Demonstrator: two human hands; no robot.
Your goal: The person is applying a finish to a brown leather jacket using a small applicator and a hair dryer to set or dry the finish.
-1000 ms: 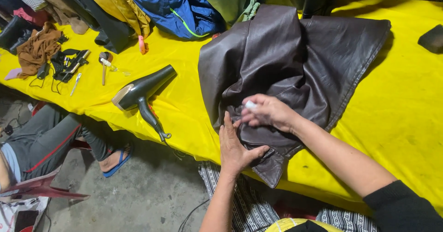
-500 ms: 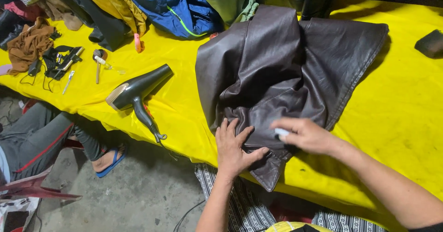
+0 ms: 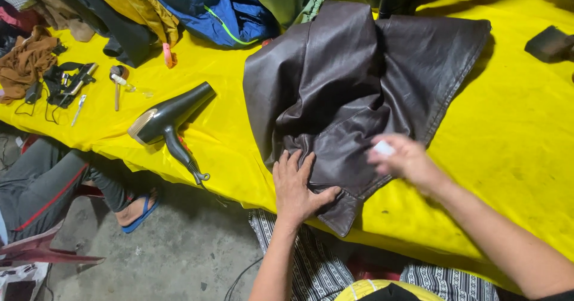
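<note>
A dark brown leather jacket [image 3: 353, 79] lies spread on a table under a yellow cloth [image 3: 514, 133]. My left hand [image 3: 296, 184] presses flat, fingers apart, on the jacket's lower edge near the table's front. My right hand [image 3: 406, 160] hovers blurred over the jacket's right hem, fingers closed on a small white object [image 3: 384, 148].
A black hair dryer [image 3: 170, 118] lies left of the jacket near the front edge. Small tools [image 3: 116, 82] and black straps [image 3: 69, 82] sit further left. Piled clothes, blue [image 3: 209, 5] and yellow, line the back. Another person's leg with a blue sandal [image 3: 134, 211] is under the table.
My right hand has moved from the middle of the jacket to the right, past its hem, still holding the white object. My left hand has stayed pressed on the jacket.
</note>
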